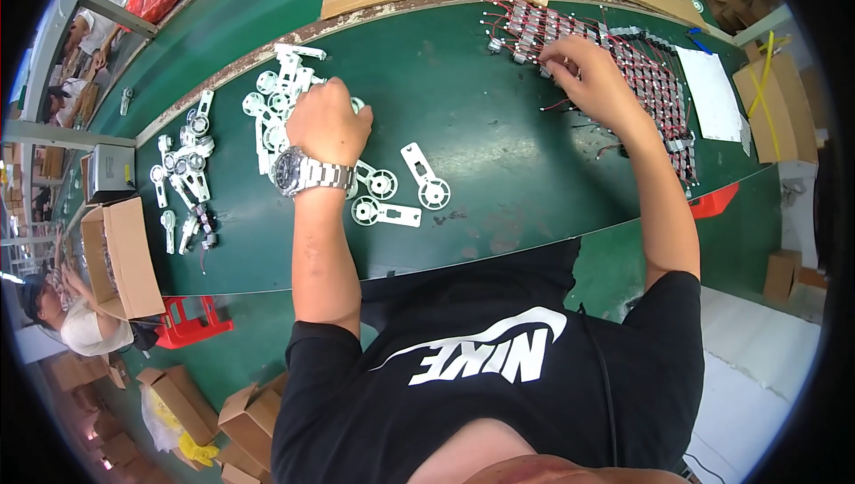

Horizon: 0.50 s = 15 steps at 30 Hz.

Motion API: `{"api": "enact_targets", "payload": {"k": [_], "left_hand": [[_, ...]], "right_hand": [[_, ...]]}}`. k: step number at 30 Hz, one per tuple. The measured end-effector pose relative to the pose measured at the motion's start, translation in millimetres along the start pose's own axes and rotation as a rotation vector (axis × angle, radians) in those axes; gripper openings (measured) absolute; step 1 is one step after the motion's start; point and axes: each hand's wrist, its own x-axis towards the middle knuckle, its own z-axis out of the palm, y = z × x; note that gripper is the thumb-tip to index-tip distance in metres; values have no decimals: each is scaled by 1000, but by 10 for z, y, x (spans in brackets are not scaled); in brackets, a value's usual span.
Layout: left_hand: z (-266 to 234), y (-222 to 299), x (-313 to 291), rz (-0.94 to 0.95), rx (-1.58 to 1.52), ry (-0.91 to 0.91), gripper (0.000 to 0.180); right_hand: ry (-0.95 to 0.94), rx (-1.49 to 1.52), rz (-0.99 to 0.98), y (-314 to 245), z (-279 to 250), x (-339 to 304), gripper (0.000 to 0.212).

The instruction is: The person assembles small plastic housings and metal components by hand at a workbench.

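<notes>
Busy workshop, cardboard boxes (183,399) down on the floor, and a long green surface (508,190) running across in front of the person. Left hand (329,117) is right on top of a heap of white plastic parts (272,83), the arm-and-ring kind, fingers curled down over it. Can't tell if that grip is closed around a part or just resting there, since the back of the hand blocks the view. Right hand (588,79) is over at the left edge of a big array of small grey motors (655,83) with red and black wires, thumb and fingers bent in close together. Might be a pinch on one motor, but the fingertips are too small to call, so I can't tell on that one either. My read is this is the picking step: one hand at the white parts, the other at the motors. If so, next move calls for a single piece in each grip, lifted clean, and the right one needs care because those leads could snag on the neighbours. A few loose white parts (434,193) lie nearer the body, with bare surface beside them, so bringing both pieces together there seems roomy enough.
</notes>
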Motion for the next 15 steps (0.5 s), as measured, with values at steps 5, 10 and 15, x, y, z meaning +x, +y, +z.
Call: {"api": "enact_targets", "payload": {"k": [5,10,15], "left_hand": [[8,122,18,191,-543,72,39],[205,279,167,134,-1236,-385,47],[317,393,245,-121,-1744,-662,49]], "right_hand": [[154,-323,-249,-41,265,-43,22],[238,-558,-226,-160,546,306,27],[355,-694,-65,-163,799,514,40]]}}
